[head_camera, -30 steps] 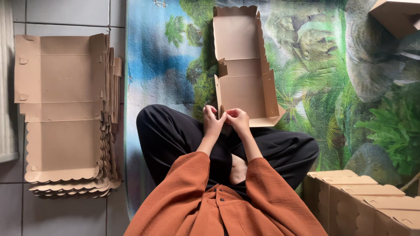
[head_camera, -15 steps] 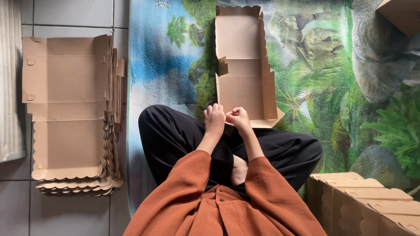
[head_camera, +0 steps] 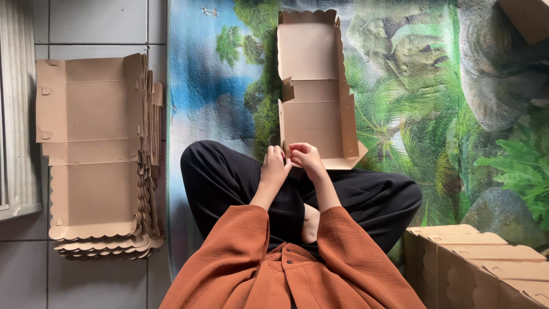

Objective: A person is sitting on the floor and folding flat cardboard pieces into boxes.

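Observation:
A half-folded brown cardboard box (head_camera: 313, 91) with a scalloped lid edge lies open on the mat in front of my crossed legs. My left hand (head_camera: 274, 167) and my right hand (head_camera: 307, 160) meet at its near left corner, fingers pinched on the front flap of the box. Both side walls are partly raised; the lid lies flat at the far end. My orange sleeves and black trousers fill the lower middle.
A stack of flat unfolded cardboard boxes (head_camera: 97, 151) lies on the grey tiles at left. Finished closed boxes (head_camera: 474, 269) stand at lower right, another box (head_camera: 529, 17) at top right. A jungle-print mat (head_camera: 434, 103) covers the floor.
The view has shifted slightly. My hands stay at the box's near corner, fingers working the flap; the box has barely moved.

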